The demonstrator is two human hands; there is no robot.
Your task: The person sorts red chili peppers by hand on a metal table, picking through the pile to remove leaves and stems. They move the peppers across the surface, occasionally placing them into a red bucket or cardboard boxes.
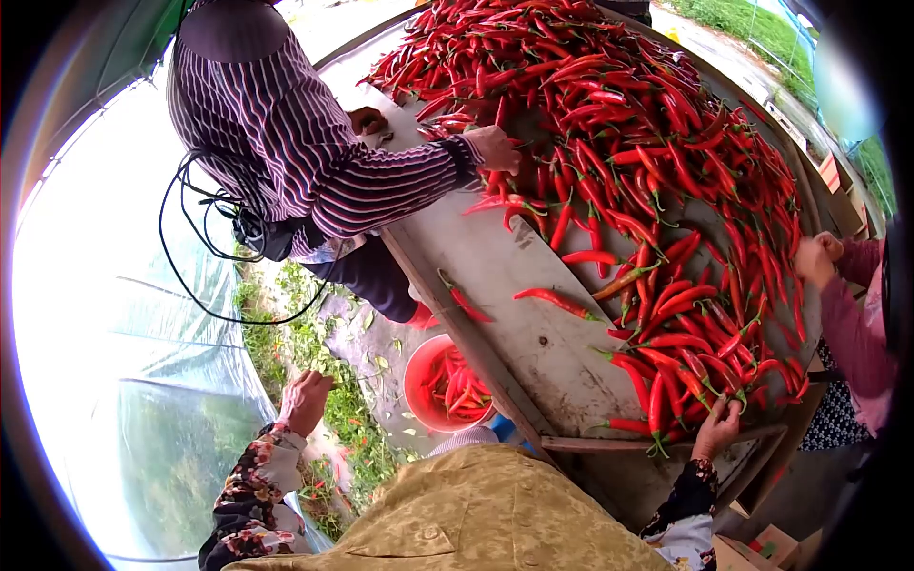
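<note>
A large heap of red chili peppers [609,105], many with green stems, covers much of the wooden table [533,352]. At its near right corner, my right hand [719,428] has its fingers closed at the end of a chili pepper [700,388] on the edge of the heap. My left hand [305,402] is off the table at the left, above the ground plants. Its fingers are drawn together; a thin dark strand shows by the fingertips, and I cannot make out what they hold. A few loose peppers [557,303] lie on the boards near me.
A red bucket of peppers [411,381] stands on the ground by the table's left side. One person in a striped top [286,143] reaches into the heap from the left. Another person's hands [817,259] are at the right edge. Cardboard boxes [776,544] lie at lower right.
</note>
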